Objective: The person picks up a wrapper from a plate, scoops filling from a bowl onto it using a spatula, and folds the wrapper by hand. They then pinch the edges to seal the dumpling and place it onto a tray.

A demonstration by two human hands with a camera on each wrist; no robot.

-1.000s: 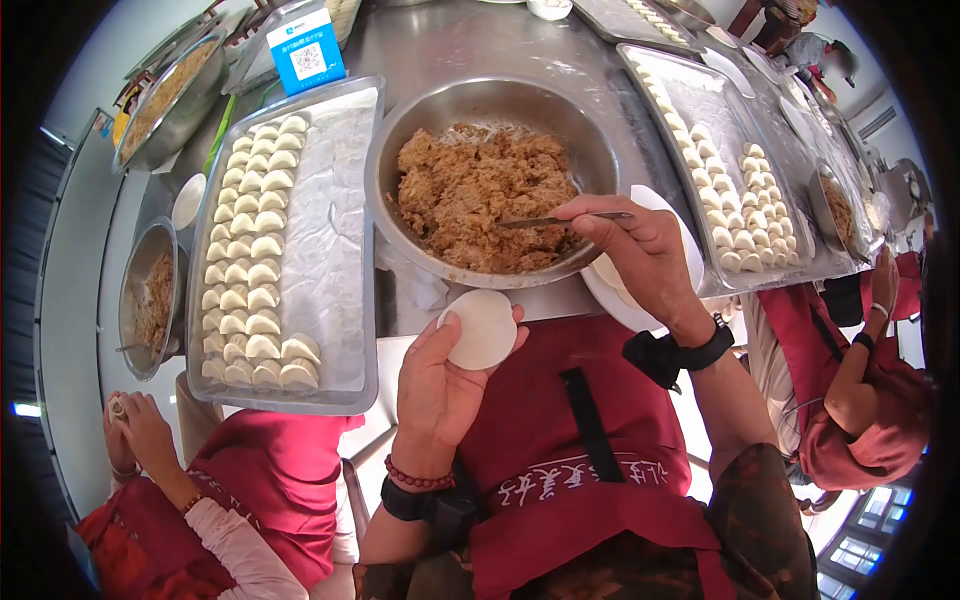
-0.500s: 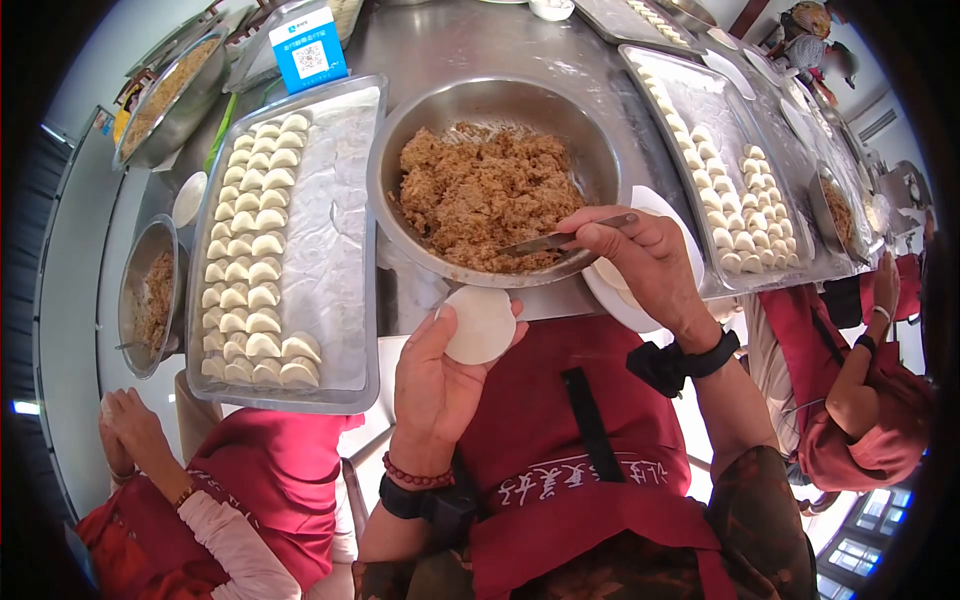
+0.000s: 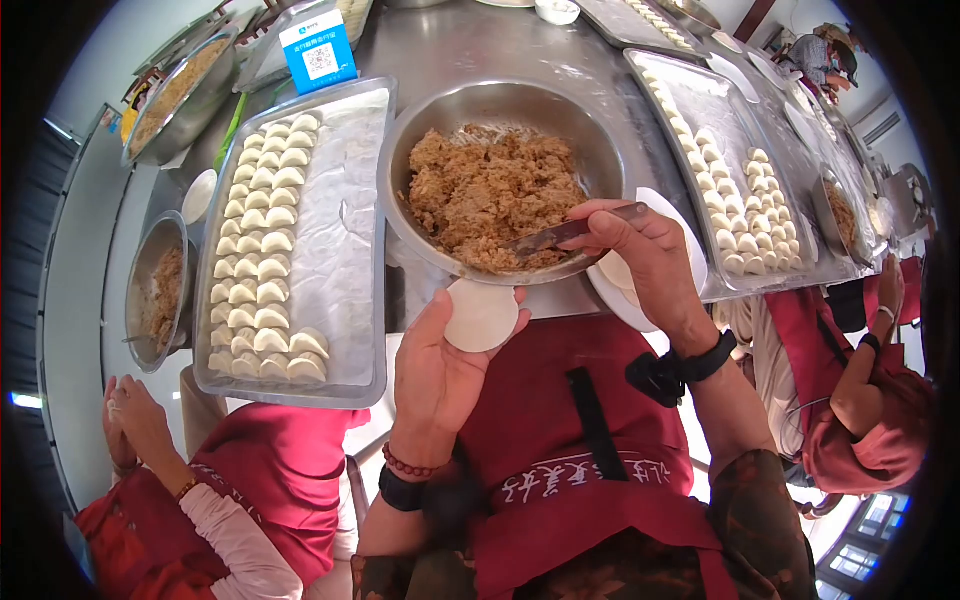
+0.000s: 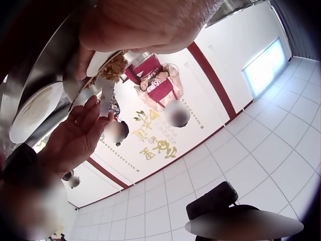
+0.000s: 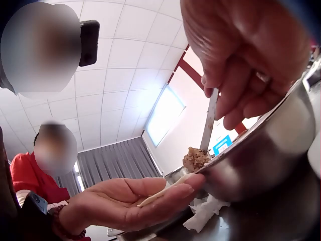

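Note:
My left hand (image 3: pixel 430 375) holds a round white dumpling wrapper (image 3: pixel 482 318), thumb at one edge and fingertips at the other. It is palm up, just below the near rim of a steel bowl (image 3: pixel 603 150). Brown minced filling (image 3: pixel 490 185) fills much of the bowl. With my right hand (image 3: pixel 652 262) I grip a flat metal spatula (image 3: pixel 540 240), its blade in the filling by the near rim. A clump of filling (image 5: pixel 194 158) clings to the blade's tip in the right wrist view, close above the wrapper.
A tray (image 3: pixel 378 330) of folded dumplings lies left of the bowl, another tray (image 3: pixel 640 80) to the right. A white plate (image 3: pixel 690 240) with wrappers sits under my right hand. Other people in red aprons (image 3: pixel 270 480) work on both sides. A blue QR sign (image 3: pixel 318 55) stands behind.
My right hand has drawn the spatula through the filling toward the bowl's near rim, its blade now tilted. The left hand stays below the rim with the wrapper. The head view has shifted slightly.

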